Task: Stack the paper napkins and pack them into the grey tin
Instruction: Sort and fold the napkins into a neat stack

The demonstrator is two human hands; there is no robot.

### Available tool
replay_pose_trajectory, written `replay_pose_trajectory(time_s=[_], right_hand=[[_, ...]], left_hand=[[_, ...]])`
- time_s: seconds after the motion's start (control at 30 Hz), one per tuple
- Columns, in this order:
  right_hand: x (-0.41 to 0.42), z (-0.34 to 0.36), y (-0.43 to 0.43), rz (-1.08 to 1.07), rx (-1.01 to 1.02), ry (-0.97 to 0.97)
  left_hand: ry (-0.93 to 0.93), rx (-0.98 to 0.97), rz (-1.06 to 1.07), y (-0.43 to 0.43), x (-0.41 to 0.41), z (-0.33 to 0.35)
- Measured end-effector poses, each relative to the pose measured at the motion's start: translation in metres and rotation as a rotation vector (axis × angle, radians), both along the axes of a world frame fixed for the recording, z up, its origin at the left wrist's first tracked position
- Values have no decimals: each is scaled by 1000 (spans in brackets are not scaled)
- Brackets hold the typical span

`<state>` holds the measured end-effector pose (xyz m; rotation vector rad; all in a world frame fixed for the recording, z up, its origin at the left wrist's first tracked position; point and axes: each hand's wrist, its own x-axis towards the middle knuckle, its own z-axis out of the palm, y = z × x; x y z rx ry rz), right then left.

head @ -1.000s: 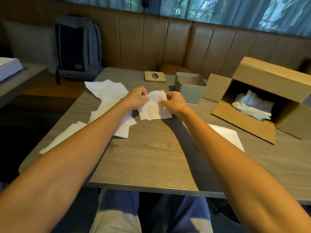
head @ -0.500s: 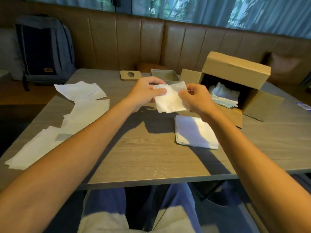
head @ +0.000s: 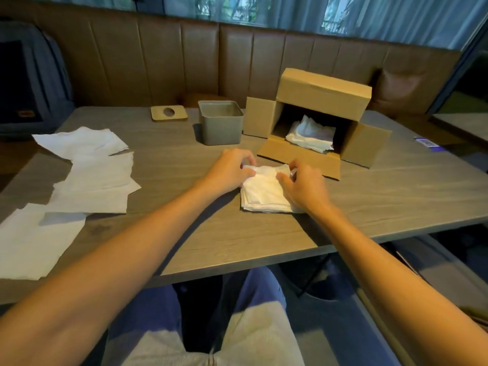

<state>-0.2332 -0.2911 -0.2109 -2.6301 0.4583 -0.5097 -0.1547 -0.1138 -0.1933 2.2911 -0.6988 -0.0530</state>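
Observation:
A small stack of folded white napkins (head: 264,192) lies on the wooden table (head: 184,233) in front of me. My left hand (head: 228,170) pinches the top napkin at its far left corner. My right hand (head: 303,186) pinches the same napkin at its right side, lying over the stack's right edge. The open grey tin (head: 220,122) stands behind the hands, apart from them. Several unfolded napkins (head: 92,170) lie spread over the table's left side.
A cardboard box (head: 317,122) lies on its side to the right of the tin, with more crumpled napkins (head: 311,136) inside. A wooden lid with a hole (head: 169,113) sits left of the tin. A backpack (head: 29,83) rests on the bench.
Both hands carried the folded napkin from mid-air down onto the stack on the table. The view has shifted to the right.

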Motion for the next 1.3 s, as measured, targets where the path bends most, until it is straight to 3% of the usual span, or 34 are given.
replay_pose_trajectory(time_s=[0.07, 0.2, 0.27, 0.4, 0.47, 0.63, 0.83, 1.0, 1.1, 1.2, 1.3], right_hand=[[0, -2, 2, -12, -96, 27], [-6, -7, 4, 28, -299, -93], [-7, -11, 4, 56, -331, -115], [-6, -15, 4, 86, -288, -110], [-2, -14, 8, 90, -228, -122], [25, -9, 42, 164, -134, -119], [74, -5, 99, 363, -163, -120], [96, 6, 138, 464, -526, -107], [91, 10, 147, 620, -565, -39], [88, 9, 135, 700, -480, -12], [83, 2, 124, 735, -272, -25]], left_hand=[[-78, 78, 29, 0, -4, 0], [-480, 157, -100, -13, -28, 2], [-426, 173, -210, -19, -42, -4], [-148, 554, -253, -17, -46, -22], [-110, 605, -247, -8, -39, -21], [-105, 637, -167, 26, -23, -16], [-72, 689, -6, 99, 13, -13], [-59, 627, 68, 126, 25, -14], [-88, 536, 30, 121, 22, -23], [-142, 539, 10, 113, 19, -27], [-190, 562, -24, 110, 16, -27]])
